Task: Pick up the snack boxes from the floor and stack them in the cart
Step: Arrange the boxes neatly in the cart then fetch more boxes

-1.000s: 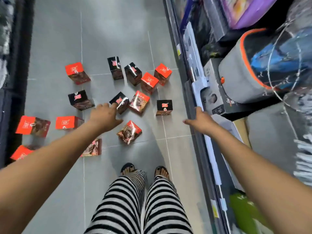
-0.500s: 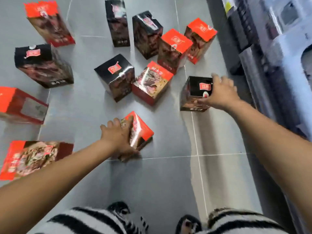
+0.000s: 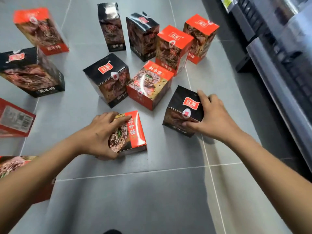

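As a red box (image 3: 135, 132) and a black box (image 3: 182, 102) rest on the floor (image 3: 152, 191), each hand grips one.
The left hand (image 3: 99, 134) curls fingers and thumb round the red one, lying flat; the right hand (image 3: 214, 117) clamps the black one, upright near the floor's right edge by a shelf (image 3: 278, 68). Other boxes (image 3: 108, 80) stand behind.

Floor (image 3: 152, 196): we see grey tiles with pale grout lines.
Black boxes (image 3: 106, 80): we count five upright, from upper left to centre right.
Red boxes (image 3: 173, 48): three stand along the top; four lie centre and left.
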### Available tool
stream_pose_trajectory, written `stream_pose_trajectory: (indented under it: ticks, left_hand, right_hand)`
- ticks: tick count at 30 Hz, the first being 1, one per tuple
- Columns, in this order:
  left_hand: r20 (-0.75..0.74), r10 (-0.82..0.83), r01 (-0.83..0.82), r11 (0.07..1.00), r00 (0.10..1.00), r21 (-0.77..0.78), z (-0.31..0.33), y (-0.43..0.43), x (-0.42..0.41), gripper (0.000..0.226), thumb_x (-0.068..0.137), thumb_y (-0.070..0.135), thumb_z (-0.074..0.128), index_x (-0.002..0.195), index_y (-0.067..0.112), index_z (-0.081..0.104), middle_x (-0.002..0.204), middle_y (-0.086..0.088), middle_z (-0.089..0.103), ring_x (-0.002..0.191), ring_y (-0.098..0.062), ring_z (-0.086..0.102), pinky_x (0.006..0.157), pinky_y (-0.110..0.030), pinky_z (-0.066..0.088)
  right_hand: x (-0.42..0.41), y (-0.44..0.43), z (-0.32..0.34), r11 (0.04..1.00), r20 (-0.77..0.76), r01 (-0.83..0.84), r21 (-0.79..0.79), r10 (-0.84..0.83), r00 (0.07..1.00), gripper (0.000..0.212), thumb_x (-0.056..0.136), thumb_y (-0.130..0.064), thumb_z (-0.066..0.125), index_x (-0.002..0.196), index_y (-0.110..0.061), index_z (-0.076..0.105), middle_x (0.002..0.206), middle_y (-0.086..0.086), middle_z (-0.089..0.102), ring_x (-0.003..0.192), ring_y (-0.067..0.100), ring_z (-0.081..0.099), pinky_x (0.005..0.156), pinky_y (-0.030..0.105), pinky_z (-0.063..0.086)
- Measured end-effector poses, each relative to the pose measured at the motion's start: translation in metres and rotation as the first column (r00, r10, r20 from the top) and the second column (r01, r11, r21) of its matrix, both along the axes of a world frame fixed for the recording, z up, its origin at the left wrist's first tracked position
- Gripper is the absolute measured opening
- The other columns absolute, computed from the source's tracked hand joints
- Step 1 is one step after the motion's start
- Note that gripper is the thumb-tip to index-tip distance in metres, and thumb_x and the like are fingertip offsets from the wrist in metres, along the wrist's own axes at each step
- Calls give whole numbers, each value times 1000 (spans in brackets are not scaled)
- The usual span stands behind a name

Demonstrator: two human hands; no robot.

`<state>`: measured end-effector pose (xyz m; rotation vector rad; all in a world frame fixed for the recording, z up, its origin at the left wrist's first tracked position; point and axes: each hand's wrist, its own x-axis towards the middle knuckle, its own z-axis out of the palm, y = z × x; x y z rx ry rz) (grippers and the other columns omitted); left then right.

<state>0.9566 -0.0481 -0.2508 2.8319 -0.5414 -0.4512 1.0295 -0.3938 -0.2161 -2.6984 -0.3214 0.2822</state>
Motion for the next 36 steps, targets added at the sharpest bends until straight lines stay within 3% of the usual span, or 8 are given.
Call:
stream_pose_trajectory:
  ticks: [7, 13, 17, 22, 26, 29, 31, 36]
  left_hand:
    - [82, 226, -229, 973, 971, 32, -6, 17, -28, 131, 46, 92, 56, 152, 30, 10, 150, -17, 26, 136, -37, 27, 110, -53, 27]
    - [82, 219, -219, 976, 972, -16, 23, 14, -29, 112, 49, 75, 66, 146, 33, 30, 143, -11, 30, 122, -34, 43, 97, -46, 43]
    - [225, 284, -299, 954, 932, 33, 64, -26, -2, 107, 48, 73, 56, 144, 38, 27, 150, -8, 19, 125, -34, 41, 98, -48, 33]
    - [156, 459, -480, 865, 875, 145, 51, -77, 13, 109, 60, 95, 31, 149, 35, 14, 159, -12, -8, 142, -39, 12, 110, -56, 22]
    - [133, 263, -278, 954, 956, 110, 59, -44, 0, 121, 48, 103, 27, 149, 43, 0, 157, -4, -23, 145, -35, 1, 114, -55, 15]
    - [69, -8, -6, 979, 998, 203, 63, -17, 6, 119, 52, 94, 49, 145, 50, -11, 158, 3, -20, 145, -25, -17, 116, -55, 0]
    - [21, -120, 112, 970, 993, 216, 61, -13, 19, 115, 56, 84, 58, 146, 51, -6, 160, 2, -2, 147, -26, -7, 116, -49, -2]
    - [158, -164, 114, 952, 974, 284, 55, -38, 46, 104, 58, 87, 48, 142, 28, 30, 117, -6, 56, 107, -28, 54, 95, -41, 41]
  right_hand:
    - [-31, -6, -33, 903, -92, 132, 409, -103, 990, 131, 60, -35, 90, 153, -30, -2, 150, -10, 24, 137, 7, 22, 110, 25, 21]
    - [-26, -6, -47, 844, -116, 189, 502, -150, 982, 128, 59, -31, 90, 152, -30, 3, 145, -5, 35, 123, 1, 36, 107, 28, 31]
    - [-30, -1, -49, 826, -88, 204, 526, -186, 979, 123, 60, -28, 90, 152, -27, 8, 144, -5, 37, 120, 2, 40, 99, 23, 32]
    - [-29, -3, -49, 820, -66, 197, 538, -193, 979, 122, 60, -24, 90, 153, -22, 12, 137, -10, 39, 117, 2, 42, 102, 24, 34]
    - [-31, -11, -55, 812, -99, 226, 538, -206, 974, 124, 59, -26, 91, 153, -21, 11, 139, -10, 38, 121, 4, 42, 103, 25, 34]
    - [-31, -17, -60, 803, -129, 238, 546, -200, 971, 127, 56, -34, 92, 153, -22, 12, 140, -12, 38, 124, 4, 41, 103, 24, 34]
    - [-30, -15, -61, 791, -159, 246, 561, -189, 969, 125, 49, -45, 91, 150, -25, 20, 139, -15, 41, 122, 3, 44, 101, 23, 36]
    - [-28, -1, -62, 748, -184, 292, 596, -227, 956, 95, 41, -58, 86, 122, -40, 40, 116, -32, 54, 109, -12, 53, 87, 19, 44]
